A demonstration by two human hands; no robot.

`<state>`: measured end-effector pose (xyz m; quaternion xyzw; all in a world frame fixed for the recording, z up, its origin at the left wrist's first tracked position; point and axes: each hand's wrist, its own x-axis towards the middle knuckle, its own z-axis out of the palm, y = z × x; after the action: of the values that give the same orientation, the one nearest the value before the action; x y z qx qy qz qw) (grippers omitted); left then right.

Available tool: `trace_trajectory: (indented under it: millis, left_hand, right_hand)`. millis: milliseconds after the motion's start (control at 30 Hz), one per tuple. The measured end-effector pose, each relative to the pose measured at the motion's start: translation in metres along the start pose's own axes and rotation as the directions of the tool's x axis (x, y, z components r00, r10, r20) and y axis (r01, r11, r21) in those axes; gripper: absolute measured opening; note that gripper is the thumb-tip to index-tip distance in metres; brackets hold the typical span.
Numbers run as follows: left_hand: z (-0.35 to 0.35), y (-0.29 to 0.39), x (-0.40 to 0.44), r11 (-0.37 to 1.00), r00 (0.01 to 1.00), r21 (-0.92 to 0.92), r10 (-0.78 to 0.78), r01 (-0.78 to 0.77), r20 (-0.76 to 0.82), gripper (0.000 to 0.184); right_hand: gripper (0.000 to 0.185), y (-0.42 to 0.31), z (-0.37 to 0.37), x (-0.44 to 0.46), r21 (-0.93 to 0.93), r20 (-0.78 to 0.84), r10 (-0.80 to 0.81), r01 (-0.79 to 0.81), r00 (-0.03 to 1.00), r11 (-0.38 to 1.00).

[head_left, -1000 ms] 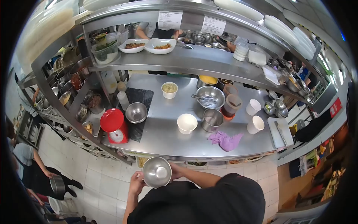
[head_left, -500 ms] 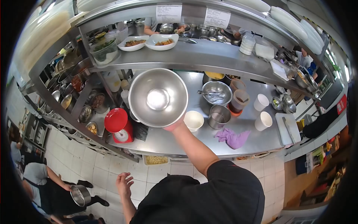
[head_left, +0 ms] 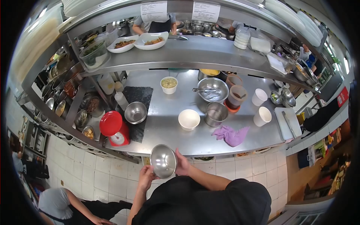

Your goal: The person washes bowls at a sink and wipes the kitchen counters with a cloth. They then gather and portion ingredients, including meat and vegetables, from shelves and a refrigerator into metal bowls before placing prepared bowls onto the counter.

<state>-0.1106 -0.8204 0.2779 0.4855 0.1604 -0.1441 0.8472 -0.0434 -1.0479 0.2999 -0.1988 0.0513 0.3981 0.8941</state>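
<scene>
A professional kitchen, of the restaurant kind, is shown. Printed slips [head_left: 206,12] are fixed to the steel rack above a metal worktop [head_left: 161,122], and dishes of food [head_left: 151,41] are set out on the shelf [head_left: 210,52] beneath. White plates [head_left: 309,30] are stacked higher up. A red dial scale [head_left: 111,123], metal bowls [head_left: 135,113] and a white board [head_left: 280,123] bearing a knife [head_left: 287,120] are kept on the worktop. Dark aprons [head_left: 160,27] are worn by co-workers, and the floor [head_left: 258,176] is tiled.

Red scale [head_left: 118,132], paper slips [head_left: 153,12] (printed, seemingly)
</scene>
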Motion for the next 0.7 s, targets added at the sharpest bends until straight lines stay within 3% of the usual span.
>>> trace_trajectory:
  millis: [33,67,100,133,167,200,267,333,367,433,467,533,667,700]
  left_hand:
    - [0.007,-0.004,0.007,0.985,0.997,0.174,-0.002,0.014,-0.073,0.016]
    - [0.013,-0.008,0.011,0.985,0.997,0.174,-0.003,0.016,-0.073,0.016]
    - [0.018,-0.013,0.017,0.996,0.996,0.085,0.033,-0.025,-0.088,0.014]
    - [0.021,-0.017,0.022,0.998,0.992,-0.004,0.067,-0.068,-0.105,0.015]
    - [0.024,-0.016,0.026,0.998,0.992,-0.003,0.066,-0.066,-0.105,0.015]
    - [0.026,-0.015,0.030,0.997,0.992,-0.037,0.061,-0.066,-0.107,0.015]
    - [0.036,-0.009,0.037,0.995,0.992,-0.075,0.056,-0.065,-0.110,0.015]
    - [0.046,-0.004,0.043,0.994,0.991,-0.076,0.075,-0.084,-0.110,0.015]
    - [0.046,-0.005,0.046,0.993,0.991,-0.078,0.078,-0.087,-0.111,0.015]
    - [0.042,-0.010,0.058,0.998,0.980,0.065,0.026,-0.013,-0.199,0.018]
    - [0.041,-0.011,0.061,0.998,0.979,0.063,0.030,-0.018,-0.201,0.018]
    - [0.039,-0.018,0.063,0.993,0.972,0.121,0.037,-0.009,-0.232,0.021]
    - [0.030,-0.022,0.054,0.983,0.967,0.174,-0.004,0.050,-0.254,0.024]
    - [0.028,-0.020,0.046,0.973,0.966,0.223,-0.007,0.066,-0.257,0.024]
  right_hand:
    - [0.083,0.002,-0.005,-0.004,-0.018,-0.034,0.006,-0.006,0.999,1.000]
    - [0.083,0.001,-0.010,-0.007,-0.034,-0.070,0.011,-0.014,0.998,0.999]
    - [0.080,-0.006,-0.015,-0.010,-0.171,-0.091,0.002,-0.018,0.996,0.985]
    - [0.080,-0.020,-0.024,-0.014,-0.170,-0.092,0.002,-0.017,0.996,0.985]
    - [0.073,-0.039,-0.039,-0.019,-0.470,-0.173,-0.067,-0.022,0.983,0.883]
    - [0.066,-0.060,-0.056,-0.024,-0.720,-0.226,-0.157,-0.057,0.961,0.691]
    - [0.050,-0.106,-0.093,-0.039,-0.980,-0.181,-0.594,-0.095,0.783,0.174]
    - [0.039,-0.162,-0.130,-0.065,-0.961,-0.086,-0.880,-0.272,0.468,-0.050]
    - [0.041,-0.190,-0.143,-0.086,-0.911,0.063,-0.923,-0.356,0.379,-0.208]
    - [0.048,-0.222,-0.157,-0.113,-0.654,-0.005,-0.972,-0.736,0.234,-0.174]
    - [0.048,-0.221,-0.154,-0.116,-0.655,-0.001,-0.972,-0.734,0.236,-0.178]
    - [0.048,-0.213,-0.138,-0.128,-0.588,-0.339,-0.862,-0.800,0.376,-0.118]
    - [0.035,-0.150,-0.164,-0.094,-0.464,-0.164,-0.836,-0.789,0.523,-0.403]
    - [0.031,-0.135,-0.187,-0.089,-0.745,-0.070,-0.679,-0.491,0.731,-0.451]
